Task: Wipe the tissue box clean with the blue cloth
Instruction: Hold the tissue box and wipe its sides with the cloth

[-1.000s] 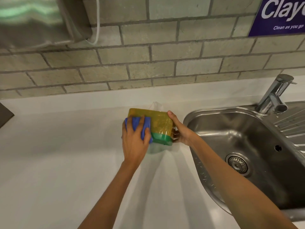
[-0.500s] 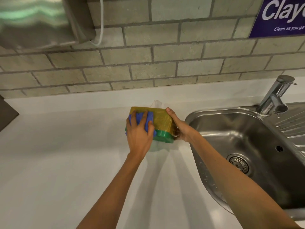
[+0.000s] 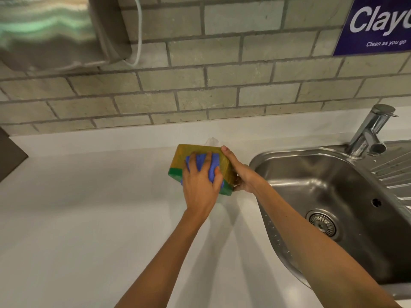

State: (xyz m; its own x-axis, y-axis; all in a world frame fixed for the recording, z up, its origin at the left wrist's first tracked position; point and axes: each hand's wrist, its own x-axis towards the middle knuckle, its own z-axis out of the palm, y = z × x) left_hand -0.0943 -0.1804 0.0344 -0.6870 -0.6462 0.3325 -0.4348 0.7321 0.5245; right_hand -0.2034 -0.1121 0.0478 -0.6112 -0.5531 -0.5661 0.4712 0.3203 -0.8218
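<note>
Tissue box (image 3: 181, 157) clasped by right hand (image 3: 242, 176); left hand (image 3: 200, 187) presses blue cloth (image 3: 213, 167) against it

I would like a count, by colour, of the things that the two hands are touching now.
Yellow-and-green: 1, the yellow cardboard tissue box with a green base, held by the right hand.
Blue: 1, the crumpled blue cloth, pressed on it by the left hand.
Total: 2.
</note>
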